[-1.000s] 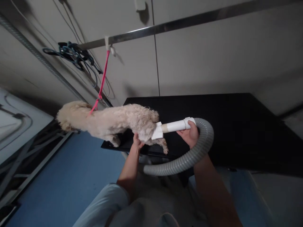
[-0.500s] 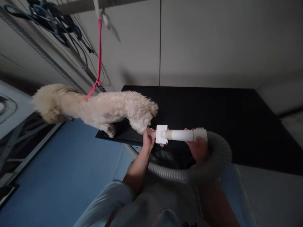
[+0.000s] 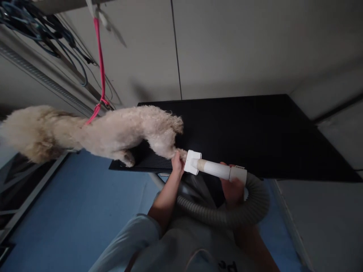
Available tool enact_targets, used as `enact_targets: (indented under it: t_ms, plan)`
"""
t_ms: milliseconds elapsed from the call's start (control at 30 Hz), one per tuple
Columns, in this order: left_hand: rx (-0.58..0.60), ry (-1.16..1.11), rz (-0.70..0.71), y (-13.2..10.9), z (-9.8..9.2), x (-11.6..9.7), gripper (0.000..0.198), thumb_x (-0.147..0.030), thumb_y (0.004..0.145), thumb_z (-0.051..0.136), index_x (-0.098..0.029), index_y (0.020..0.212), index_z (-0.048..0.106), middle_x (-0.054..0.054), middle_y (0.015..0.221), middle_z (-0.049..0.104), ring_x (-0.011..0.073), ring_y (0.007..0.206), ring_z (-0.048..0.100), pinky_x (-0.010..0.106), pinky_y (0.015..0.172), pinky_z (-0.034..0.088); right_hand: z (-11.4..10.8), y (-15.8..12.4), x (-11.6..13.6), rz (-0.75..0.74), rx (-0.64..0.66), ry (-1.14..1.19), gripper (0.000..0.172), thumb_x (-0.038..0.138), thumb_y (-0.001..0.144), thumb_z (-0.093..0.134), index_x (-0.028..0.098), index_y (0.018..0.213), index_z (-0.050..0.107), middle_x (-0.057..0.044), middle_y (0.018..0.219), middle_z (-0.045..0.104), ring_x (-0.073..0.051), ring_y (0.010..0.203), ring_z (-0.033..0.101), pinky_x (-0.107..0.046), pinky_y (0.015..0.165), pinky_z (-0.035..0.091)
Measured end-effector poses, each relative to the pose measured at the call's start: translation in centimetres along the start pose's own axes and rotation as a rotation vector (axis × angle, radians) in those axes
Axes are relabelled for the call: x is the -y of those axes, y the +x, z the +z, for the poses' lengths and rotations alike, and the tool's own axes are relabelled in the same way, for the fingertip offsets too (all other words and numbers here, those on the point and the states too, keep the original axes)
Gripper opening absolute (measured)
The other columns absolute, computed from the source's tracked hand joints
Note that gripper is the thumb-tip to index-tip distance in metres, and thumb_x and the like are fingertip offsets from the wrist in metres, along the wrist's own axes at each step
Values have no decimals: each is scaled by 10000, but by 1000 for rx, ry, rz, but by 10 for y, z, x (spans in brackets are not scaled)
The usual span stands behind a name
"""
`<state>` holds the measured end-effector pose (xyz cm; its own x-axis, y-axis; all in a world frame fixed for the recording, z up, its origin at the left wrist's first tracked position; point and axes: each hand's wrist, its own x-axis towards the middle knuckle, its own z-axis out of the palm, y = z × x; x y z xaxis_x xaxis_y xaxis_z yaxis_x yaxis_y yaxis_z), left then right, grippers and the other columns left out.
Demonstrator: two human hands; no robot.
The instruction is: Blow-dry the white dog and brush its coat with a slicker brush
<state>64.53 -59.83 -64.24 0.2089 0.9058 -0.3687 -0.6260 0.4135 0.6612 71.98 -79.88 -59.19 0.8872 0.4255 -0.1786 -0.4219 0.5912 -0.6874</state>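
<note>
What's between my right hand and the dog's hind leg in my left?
In the head view, the white tube with its wide nozzle lies between your right hand and that hind leg.

We see a tangle of dark cords [image 3: 31,24] near a metal bar [image 3: 61,5] at upper left. Facing us is a grey wall [image 3: 241,45] with a thin dark seam [image 3: 176,49]; a black bench [image 3: 255,132] stands before it, above blue floor [image 3: 99,200].

There's room over the tabletop's [image 3: 278,139] right end; the curly dog [image 3: 127,128] blocks its left end, the dryer hose [image 3: 258,200] its near edge.
</note>
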Motion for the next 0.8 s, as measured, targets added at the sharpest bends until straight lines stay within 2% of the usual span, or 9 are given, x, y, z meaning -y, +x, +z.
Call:
enact_targets:
  t_ms: [133,333,433,533,667,733,800]
  plan:
    - [59,10,-39,2,-3,2,464,-528,657,886,-166,827,652,34,801,704,168,745,681,311,799,542,-1,-3,-5,-3,-60,26,357,288,581,717,313,936,693,63,975,749,-251,1019,717,-579,1145,409]
    - [93,92,-25,4,-6,4,447,-551,700,837,-154,779,648,20,732,692,144,674,660,280,722,527,-1,-1,-13,14,-140,99,351,288,550,710,333,896,671,77,903,740,-261,1012,720,-579,1061,491]
    - [99,144,-62,4,-6,5,461,-562,684,836,-144,768,659,33,720,696,147,642,657,279,684,522,-1,-3,-16,42,-170,84,347,268,533,732,326,870,673,69,909,734,-267,1030,713,-583,1079,481]
    - [93,153,-82,4,-6,5,437,-548,718,820,-148,799,666,37,764,711,149,684,672,281,720,527,-2,-5,-18,60,-173,112,330,273,560,726,356,874,673,81,918,732,-256,1046,706,-576,1120,455]
    - [94,110,-193,5,-5,7,428,-593,812,728,-174,807,639,20,718,673,147,659,653,291,719,532,-11,-7,-23,41,-207,157,340,254,558,735,315,885,668,79,891,733,-246,987,718,-585,1129,449]
    - [77,117,-199,5,-5,9,433,-607,833,704,-183,800,622,15,700,652,142,629,630,280,683,521,-16,-7,-25,45,-220,162,360,233,561,744,293,909,670,72,908,739,-234,972,723,-576,1126,455]
    - [109,150,-168,6,-6,11,448,-625,849,679,-187,784,607,15,685,631,138,616,612,269,662,507,-21,-7,-28,50,-222,180,360,242,570,745,288,920,672,66,919,747,-233,985,727,-572,1125,456]
